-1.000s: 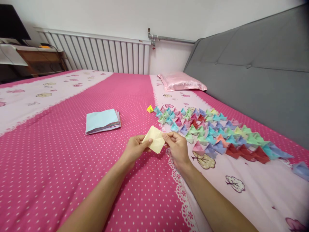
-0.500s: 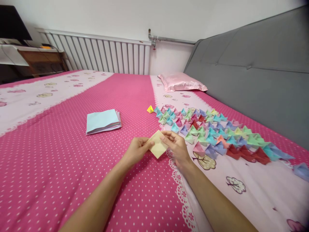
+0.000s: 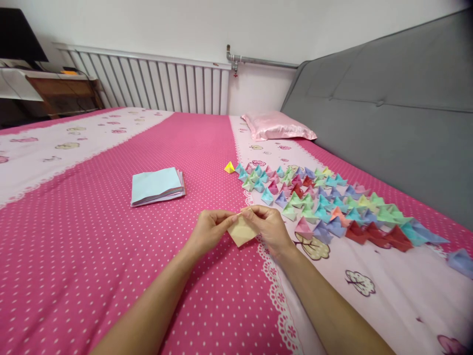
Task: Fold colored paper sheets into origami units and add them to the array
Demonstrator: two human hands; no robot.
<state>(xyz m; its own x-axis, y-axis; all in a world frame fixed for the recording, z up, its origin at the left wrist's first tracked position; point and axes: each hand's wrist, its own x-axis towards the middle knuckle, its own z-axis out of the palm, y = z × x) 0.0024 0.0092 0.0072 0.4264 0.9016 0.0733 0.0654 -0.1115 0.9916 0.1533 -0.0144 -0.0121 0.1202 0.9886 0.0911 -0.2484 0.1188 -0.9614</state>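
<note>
We look across a pink dotted bedspread (image 3: 92, 246) filling most of the frame. A gray headboard (image 3: 399, 84) slopes through the upper right; a white radiator (image 3: 155, 81) lines the upper left. Rows of colorful folded paper pieces (image 3: 322, 213) spread right of center; above them in the frame, a shiny pink pillow (image 3: 277, 126). A paper stack (image 3: 157, 184), light blue on top, lies left of center. Just below center, our left hand (image 3: 210, 229) and right hand (image 3: 271, 228) pinch the top of a pale yellow paper (image 3: 242, 233), one corner pointing down.

One handheld yellow paper (image 3: 243, 233) — one paper stack (image 3: 157, 184), one pillow (image 3: 278, 126), one monitor (image 3: 20, 35) — dozens of paper boats (image 3: 322, 213)
</note>
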